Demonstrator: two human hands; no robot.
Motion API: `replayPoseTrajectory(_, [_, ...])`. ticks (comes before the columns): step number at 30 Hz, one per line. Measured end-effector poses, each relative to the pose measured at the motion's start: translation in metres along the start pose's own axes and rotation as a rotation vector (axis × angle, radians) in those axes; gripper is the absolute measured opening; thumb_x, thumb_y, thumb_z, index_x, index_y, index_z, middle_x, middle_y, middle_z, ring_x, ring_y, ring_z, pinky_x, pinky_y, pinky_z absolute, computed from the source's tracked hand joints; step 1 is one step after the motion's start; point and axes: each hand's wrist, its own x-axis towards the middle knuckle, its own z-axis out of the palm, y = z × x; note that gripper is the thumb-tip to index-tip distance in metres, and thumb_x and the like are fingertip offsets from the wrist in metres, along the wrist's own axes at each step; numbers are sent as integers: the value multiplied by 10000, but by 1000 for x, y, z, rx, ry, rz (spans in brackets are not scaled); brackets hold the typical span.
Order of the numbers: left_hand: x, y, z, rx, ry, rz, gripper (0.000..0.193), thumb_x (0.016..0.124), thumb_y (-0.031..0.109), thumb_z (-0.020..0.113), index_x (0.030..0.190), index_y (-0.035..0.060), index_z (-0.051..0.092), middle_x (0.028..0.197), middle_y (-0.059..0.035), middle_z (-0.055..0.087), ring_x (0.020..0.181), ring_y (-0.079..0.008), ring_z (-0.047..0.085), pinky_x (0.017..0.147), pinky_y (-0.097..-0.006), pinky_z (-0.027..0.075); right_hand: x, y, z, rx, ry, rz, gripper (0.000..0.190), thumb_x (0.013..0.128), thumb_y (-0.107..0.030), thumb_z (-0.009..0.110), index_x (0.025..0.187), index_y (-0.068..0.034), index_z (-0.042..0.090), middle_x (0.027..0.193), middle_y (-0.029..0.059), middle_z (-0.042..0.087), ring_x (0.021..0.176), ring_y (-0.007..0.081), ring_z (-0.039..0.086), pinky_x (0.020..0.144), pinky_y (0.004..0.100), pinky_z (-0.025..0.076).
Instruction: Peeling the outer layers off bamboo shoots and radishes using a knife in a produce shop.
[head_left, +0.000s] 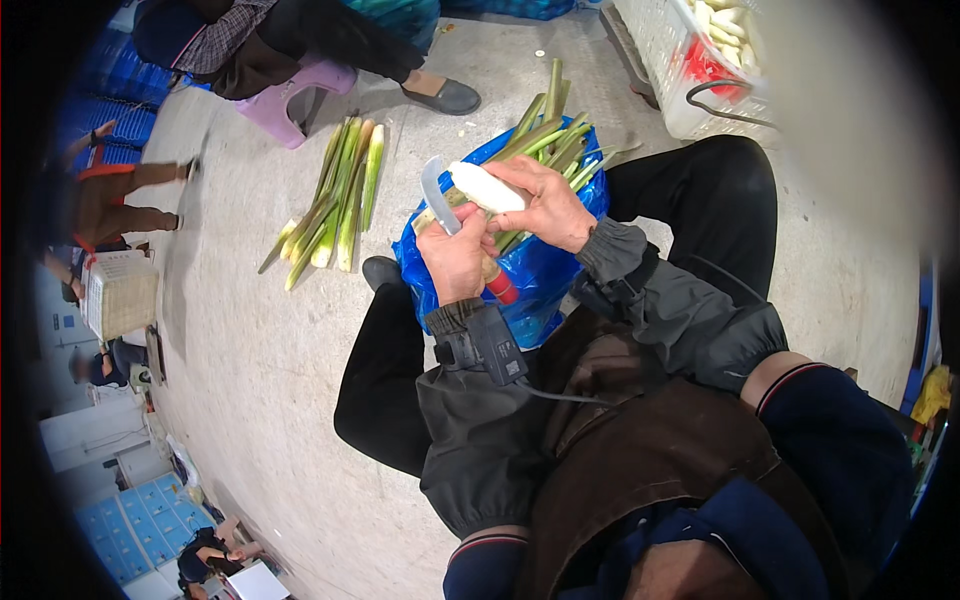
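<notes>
My left hand (456, 253) is closed round a knife (439, 196) with a curved metal blade and a red-ended handle, its blade pointing up and away from me. In my right hand (546, 201) lies a peeled white water bamboo shoot (487, 187), beside the blade. Whether the blade touches it, I cannot tell. Both hands are over an open blue plastic bag (540, 277) between my legs, which holds green stalks and leaf sheaths (559, 142). To the left, several unpeeled water bamboo shoots (337, 202) lie on the concrete floor.
A white plastic crate (660, 67) with peeled shoots stands at the upper right, a metal hook (720, 105) by its side. A seated person's shoe (446, 97) and a purple stool (292, 97) are at the upper left. Other people and a pale basket (120, 292) are farther left.
</notes>
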Motion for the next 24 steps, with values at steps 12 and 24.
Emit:
replayPoseTrajectory(12, [-1,3,-2,-39,-59,31,98,727,22,592,786,-52,566,550,-42,522,423,-75,457,364,-195,377,-3,-2,-1,-163,0,9,567,563,-25,684,1100,-48,502,979,75,485,943,190,475,806,270,392])
replayPoseTrajectory(24, [1,7,3,27,37,7,61,706,-12,550,739,-39,507,546,-68,487,393,-113,442,340,-229,367,-2,15,4,215,28,38,556,569,-61,722,1078,-9,505,944,59,523,885,159,513,771,267,416])
